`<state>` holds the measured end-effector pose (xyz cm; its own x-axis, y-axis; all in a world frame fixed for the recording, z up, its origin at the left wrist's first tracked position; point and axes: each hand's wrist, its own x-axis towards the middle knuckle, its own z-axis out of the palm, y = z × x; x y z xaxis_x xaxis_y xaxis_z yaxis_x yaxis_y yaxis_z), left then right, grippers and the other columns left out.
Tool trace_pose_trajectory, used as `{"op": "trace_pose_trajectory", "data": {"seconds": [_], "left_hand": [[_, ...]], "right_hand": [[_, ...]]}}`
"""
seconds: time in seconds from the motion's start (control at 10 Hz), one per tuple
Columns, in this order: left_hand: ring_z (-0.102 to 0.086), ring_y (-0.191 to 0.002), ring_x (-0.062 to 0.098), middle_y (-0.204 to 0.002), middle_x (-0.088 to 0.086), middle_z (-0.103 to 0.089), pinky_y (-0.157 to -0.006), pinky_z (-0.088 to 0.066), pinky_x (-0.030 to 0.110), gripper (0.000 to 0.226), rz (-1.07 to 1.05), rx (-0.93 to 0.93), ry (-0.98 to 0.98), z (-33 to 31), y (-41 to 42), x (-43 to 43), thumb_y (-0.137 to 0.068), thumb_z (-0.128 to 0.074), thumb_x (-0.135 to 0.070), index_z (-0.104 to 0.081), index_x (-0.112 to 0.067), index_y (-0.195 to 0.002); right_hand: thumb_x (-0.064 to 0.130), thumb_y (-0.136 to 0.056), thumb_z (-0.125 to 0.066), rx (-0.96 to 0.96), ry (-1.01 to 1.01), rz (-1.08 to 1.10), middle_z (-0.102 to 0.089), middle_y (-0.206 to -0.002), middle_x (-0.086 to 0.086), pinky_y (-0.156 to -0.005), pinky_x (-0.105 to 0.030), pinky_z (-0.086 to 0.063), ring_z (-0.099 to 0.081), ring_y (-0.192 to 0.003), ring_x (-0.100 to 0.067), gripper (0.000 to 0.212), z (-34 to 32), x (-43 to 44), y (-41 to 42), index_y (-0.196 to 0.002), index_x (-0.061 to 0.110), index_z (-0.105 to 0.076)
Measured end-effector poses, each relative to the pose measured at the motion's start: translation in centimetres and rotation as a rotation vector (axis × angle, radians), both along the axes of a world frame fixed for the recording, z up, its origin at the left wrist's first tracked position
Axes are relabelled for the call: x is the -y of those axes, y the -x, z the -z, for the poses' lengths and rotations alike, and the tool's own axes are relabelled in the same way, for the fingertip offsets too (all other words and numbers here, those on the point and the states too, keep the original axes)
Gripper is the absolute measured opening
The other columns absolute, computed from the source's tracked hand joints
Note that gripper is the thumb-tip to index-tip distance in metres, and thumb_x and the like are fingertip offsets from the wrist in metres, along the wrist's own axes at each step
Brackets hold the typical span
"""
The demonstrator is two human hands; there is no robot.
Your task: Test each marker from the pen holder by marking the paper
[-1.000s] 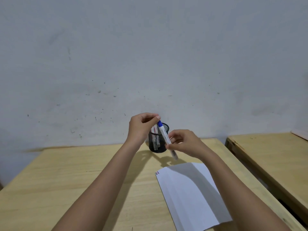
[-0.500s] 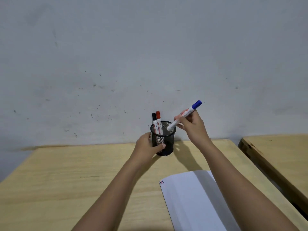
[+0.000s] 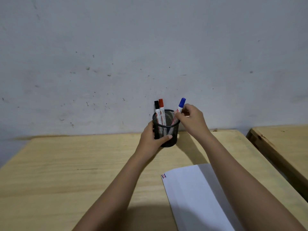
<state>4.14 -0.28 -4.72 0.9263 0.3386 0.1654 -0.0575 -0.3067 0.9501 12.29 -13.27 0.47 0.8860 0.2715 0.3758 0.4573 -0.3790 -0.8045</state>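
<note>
A black mesh pen holder (image 3: 168, 130) stands on the wooden table (image 3: 66, 164) near the wall. My left hand (image 3: 152, 139) is wrapped around its left side. A black-capped marker (image 3: 157, 112) and a red-capped marker (image 3: 161, 112) stand inside it at the left. A blue-capped marker (image 3: 180, 105) leans in the holder's right side, and my right hand (image 3: 191, 120) pinches its barrel just above the rim. White paper (image 3: 196, 197) lies at the front right, with three short marks (image 3: 163, 176) in black, red and blue at its top left corner.
A grey wall (image 3: 150, 55) rises right behind the table. A second wooden table (image 3: 283, 142) stands to the right, across a narrow gap. Both my forearms stretch over the table's middle.
My left hand dropped from the marker's cap to grip the holder. My right hand swung the blue marker upright and lowered it into the holder.
</note>
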Motion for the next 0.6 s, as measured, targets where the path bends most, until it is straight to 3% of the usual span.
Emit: {"op": "trace_pose_trajectory", "data": {"seconds": [0.2, 0.4, 0.5, 0.6], "left_hand": [[-0.062, -0.11, 0.016, -0.123, -0.001, -0.063, -0.095, -0.052, 0.044, 0.061, 0.051, 0.026, 0.019, 0.4, -0.4, -0.4, -0.064, -0.078, -0.035, -0.05, -0.033, -0.117], [-0.055, -0.118, 0.014, -0.129, -0.004, -0.058, -0.1, -0.047, 0.039, 0.059, 0.04, -0.022, -0.052, 0.5, 0.0, -0.5, -0.069, -0.078, -0.033, -0.047, -0.036, -0.119], [-0.045, -0.126, 0.012, -0.138, -0.006, -0.048, -0.092, -0.044, 0.017, 0.069, 0.015, -0.016, -0.142, -0.6, 0.8, -0.7, -0.076, -0.076, -0.025, -0.041, -0.022, -0.135], [-0.028, -0.131, 0.008, -0.146, -0.01, -0.025, -0.084, -0.034, -0.005, 0.073, 0.025, -0.051, -0.128, -2.6, 2.6, -1.0, -0.089, -0.062, -0.022, -0.02, -0.015, -0.148]], "right_hand": [[0.02, -0.084, -0.065, 0.018, 0.061, 0.022, -0.059, -0.099, -0.016, -0.071, -0.023, -0.04, -0.053, -0.083, -0.018, 0.018, 1.0, 0.0, -0.4, -0.098, 0.008, -0.065], [0.019, -0.087, -0.062, -0.03, 0.069, 0.018, -0.061, -0.107, -0.012, -0.078, -0.025, -0.038, -0.054, -0.091, -0.018, 0.025, 0.5, 0.0, 0.2, -0.108, 0.007, -0.059], [0.019, -0.089, -0.059, -0.078, 0.092, 0.004, -0.063, -0.11, -0.012, -0.083, -0.028, -0.042, -0.058, -0.101, -0.023, 0.024, -0.4, 0.6, 1.2, -0.109, 0.006, -0.059], [0.025, -0.094, -0.052, -0.08, 0.185, 0.008, -0.053, -0.135, -0.013, -0.102, -0.033, -0.036, -0.047, -0.127, -0.026, 0.042, -1.5, 1.5, 2.7, -0.131, 0.005, -0.048]]}}
